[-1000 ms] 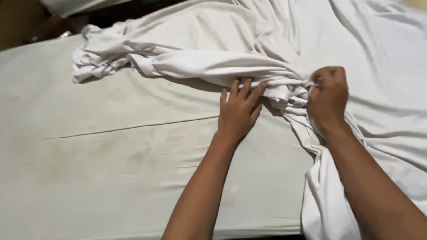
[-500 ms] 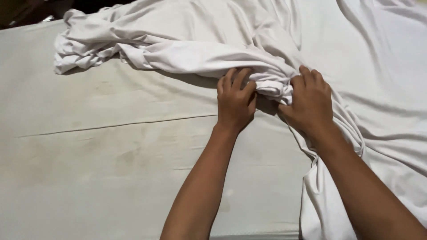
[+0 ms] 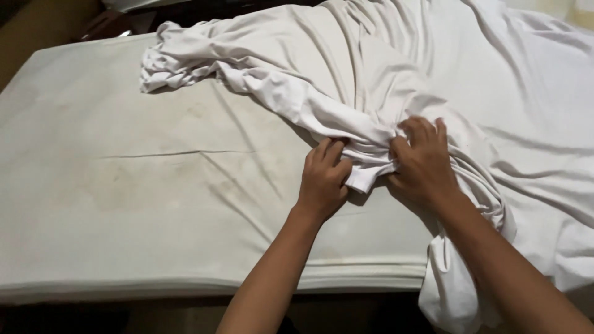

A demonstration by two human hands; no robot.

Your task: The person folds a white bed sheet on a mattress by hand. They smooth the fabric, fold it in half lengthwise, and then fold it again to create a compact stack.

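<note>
Hands: 2, both bare, forearms coming in from bottom edge.
Left hand (image 3: pixel 323 179): fingers curled, tips pressed into a bunched fold of the sheet; palm low on the mattress just beside the fold.
Right hand (image 3: pixel 422 162): fingers bent, closed on the same bunch from the other side; knuckles up. The 2 hands sit near each other, the bunched fold between them.
Sheet: 1 white crumpled cotton bed sheet (image 3: pixel 383 74), spread over right half & top of the bed, gathered into a thick twisted roll running from upper left down to the hands. 1 end wadded at upper left (image 3: pixel 164 68); 1 part hangs off the near edge, lower right (image 3: pixel 451 291).
Mattress: 1 bare off-white rectangular mattress (image 3: pixel 124 179), faint yellowish stains, a long crease across; left half uncovered.
Background: dark floor along top left, details too dim to tell.
</note>
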